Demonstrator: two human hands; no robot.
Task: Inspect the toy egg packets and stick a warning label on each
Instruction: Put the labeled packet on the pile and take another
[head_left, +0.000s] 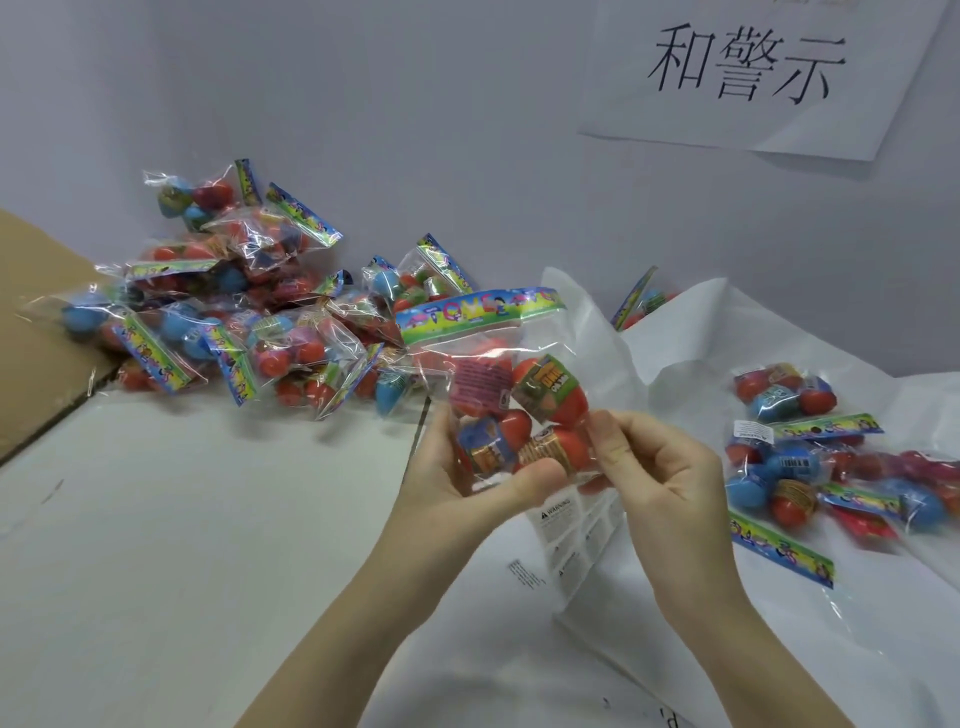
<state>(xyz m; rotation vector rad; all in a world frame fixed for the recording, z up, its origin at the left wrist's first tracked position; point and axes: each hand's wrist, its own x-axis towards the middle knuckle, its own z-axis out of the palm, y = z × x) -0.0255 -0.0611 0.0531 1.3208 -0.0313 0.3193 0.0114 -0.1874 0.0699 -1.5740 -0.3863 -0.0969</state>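
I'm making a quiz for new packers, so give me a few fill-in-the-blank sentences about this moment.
1. The packet is held up by ____ hands, the left hand and the right hand.
2. The eggs in it are mostly ____ in colour.
3. The big pile of packets lies to the person's ____.
4. The sheet of labels lies ____ the held packet.

Missing words: both; red; left; below

Two bare forearms are seen entering from the lower edge, each uncovered as far as the frame shows. The left hand (457, 480) and the right hand (657, 480) are ungloved. The fingernails are observed to be short and unpainted; the fingers are seen to be slender.
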